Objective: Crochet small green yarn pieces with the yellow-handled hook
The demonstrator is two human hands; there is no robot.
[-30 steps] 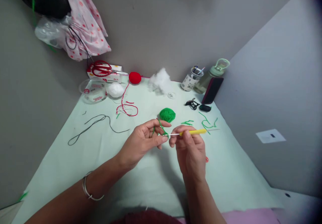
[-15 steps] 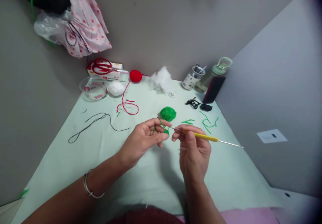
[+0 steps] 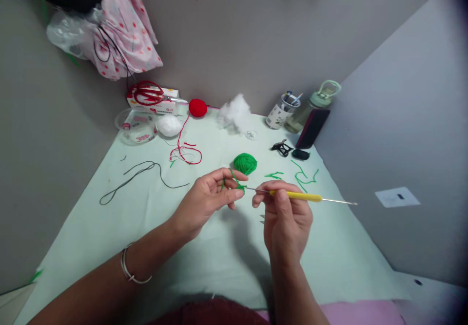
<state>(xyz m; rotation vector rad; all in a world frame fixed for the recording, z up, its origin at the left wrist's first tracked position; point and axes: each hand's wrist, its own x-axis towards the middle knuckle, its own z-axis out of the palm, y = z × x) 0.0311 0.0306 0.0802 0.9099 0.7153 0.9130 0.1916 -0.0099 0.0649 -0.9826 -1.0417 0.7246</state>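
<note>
My left hand [image 3: 210,197] pinches a small piece of green crochet work [image 3: 239,186], with green yarn looped over its fingers. The strand runs back to a green yarn ball [image 3: 245,163] lying on the pale green table cover [image 3: 109,227] just behind. My right hand [image 3: 285,218] grips a crochet hook with a yellow handle [image 3: 300,196]. The hook's metal tip points left into the green work, and its other end sticks out to the right.
Behind lie red yarn [image 3: 198,107] with loose red strands, a white ball [image 3: 168,125], stuffing [image 3: 234,112], red scissors [image 3: 148,94] on a box, a plastic tub [image 3: 136,126], a black cord [image 3: 135,176], green scraps [image 3: 303,175], a pen cup [image 3: 280,111], a bottle [image 3: 310,106] and a phone [image 3: 312,128].
The hook has swung from lying level to slanting, its tip now up in the green work and its far end out to the right. My right hand shifted slightly right.
</note>
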